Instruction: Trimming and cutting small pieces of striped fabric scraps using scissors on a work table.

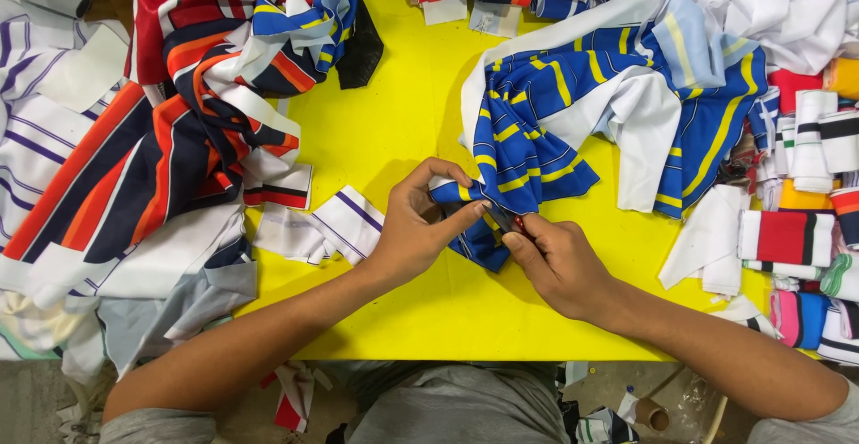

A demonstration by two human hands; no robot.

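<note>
Bright yellow tabletop seen from above, crowded at its edges with cut fabric. At centre lies a crumpled blue cloth with yellow stripes and white backing, spreading up and to the right. Its lower corner is bunched between two bare hands. The left hand curls over that corner, thumb and fingers pinched shut on a fold. The right hand meets it from the right, its grip closed around a small dark tool with a red spot, pressed against the same fold; what kind of tool cannot be made out. To work this fold cleanly, it seems wise to keep the cloth taut between the hands and the tool tip clear of the left fingertips. Left of the hands sits a small white scrap with dark stripes. A red, navy and orange pile fills the left side. Striped rolled bands are stacked at the right edge.
</note>
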